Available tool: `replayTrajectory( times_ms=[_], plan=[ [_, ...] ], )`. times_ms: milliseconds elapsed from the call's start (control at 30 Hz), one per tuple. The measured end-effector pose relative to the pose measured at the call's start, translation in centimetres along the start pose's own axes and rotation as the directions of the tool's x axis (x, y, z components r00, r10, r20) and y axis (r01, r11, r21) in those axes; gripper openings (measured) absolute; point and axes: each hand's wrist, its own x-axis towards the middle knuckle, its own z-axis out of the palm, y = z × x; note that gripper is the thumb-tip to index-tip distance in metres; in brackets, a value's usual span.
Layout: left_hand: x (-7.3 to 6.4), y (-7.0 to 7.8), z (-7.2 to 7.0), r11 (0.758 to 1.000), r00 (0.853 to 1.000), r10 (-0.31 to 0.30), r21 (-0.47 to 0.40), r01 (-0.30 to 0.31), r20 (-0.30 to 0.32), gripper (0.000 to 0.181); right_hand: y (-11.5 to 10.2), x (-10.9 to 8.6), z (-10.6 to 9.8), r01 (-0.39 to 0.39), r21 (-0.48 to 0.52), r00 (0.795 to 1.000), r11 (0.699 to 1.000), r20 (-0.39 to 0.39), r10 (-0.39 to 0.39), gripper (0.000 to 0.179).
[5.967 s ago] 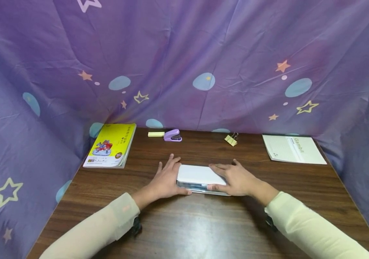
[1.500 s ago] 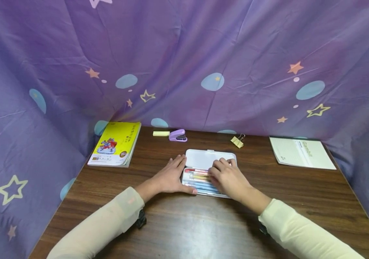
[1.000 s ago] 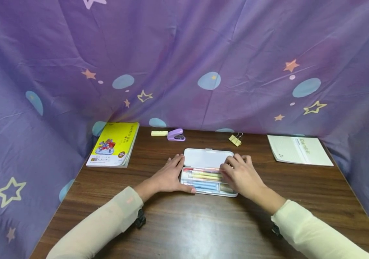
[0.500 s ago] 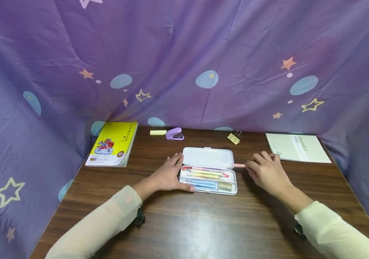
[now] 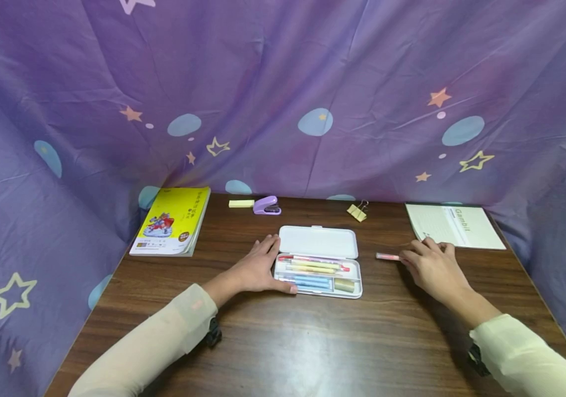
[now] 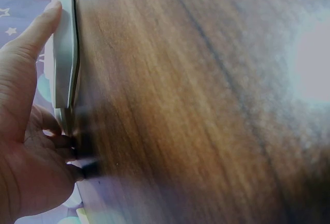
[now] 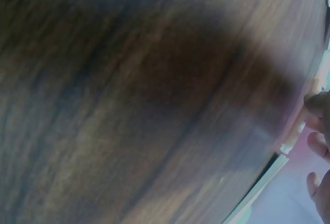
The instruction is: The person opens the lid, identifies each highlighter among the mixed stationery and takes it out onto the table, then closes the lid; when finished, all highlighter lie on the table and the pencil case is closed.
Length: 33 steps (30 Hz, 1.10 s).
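A white pencil case [image 5: 319,242] lies with its lid folded back on the brown table. Inside it are a red-tipped pen [image 5: 345,268], yellow pens [image 5: 315,267], blue pens [image 5: 311,282] and an olive-coloured block [image 5: 345,285]. My left hand [image 5: 255,268] rests against the case's left end, thumb at its front edge; the left wrist view shows the thumb [image 6: 44,25] along the case's side [image 6: 64,53]. To the right of the case, my right hand [image 5: 434,270] pinches a slim pinkish-orange pen [image 5: 387,256] low over the table. The right wrist view shows part of this pen [image 7: 293,137] beside the fingertips.
A yellow book [image 5: 174,218] lies at the back left. Along the back are a pale yellow strip [image 5: 240,204], a purple stapler [image 5: 267,205] and a binder clip [image 5: 357,212]. A pale notebook [image 5: 462,229] sits at the back right, just behind my right hand.
The pencil case was shut and is now open. My right hand has taken the pinkish pen out and carried it right, towards the notebook. My left hand has stayed at the case.
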Motion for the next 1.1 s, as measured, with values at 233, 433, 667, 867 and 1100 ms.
replayTrajectory(
  times_ms=[233, 433, 667, 867, 1100],
  plan=[
    [0.1, 0.0, 0.0, 1.000, 1.000, 0.001, 0.007, -0.002, 0.010, 0.146, 0.0, -0.4, 0.4, -0.025, -0.005, 0.999, 1.000, 0.040, 0.025, 0.004],
    [0.0, 0.2, -0.2, 1.000, 1.000, -0.009, -0.001, 0.009, 0.017, 0.145, -0.1, -0.3, 0.6, -0.034, 0.000, 0.998, 0.999, 0.052, 0.034, 0.004],
    [0.1, 0.1, -0.2, 1.000, 1.000, -0.012, -0.007, 0.012, 0.015, 0.146, 0.1, -0.2, 0.8, -0.037, -0.003, 0.997, 0.999, 0.061, 0.037, 0.004],
    [0.1, 0.1, -0.3, 1.000, 1.000, -0.008, -0.007, 0.008, 0.014, 0.146, 0.1, 0.0, 0.7, -0.026, -0.009, 0.997, 1.000, 0.066, 0.027, 0.009],
    [0.1, 0.0, -0.1, 1.000, 1.000, -0.006, -0.012, 0.007, 0.013, 0.146, -1.8, 1.8, 0.1, 0.017, 0.001, 0.997, 1.000, 0.078, -0.017, 0.024]
  ],
)
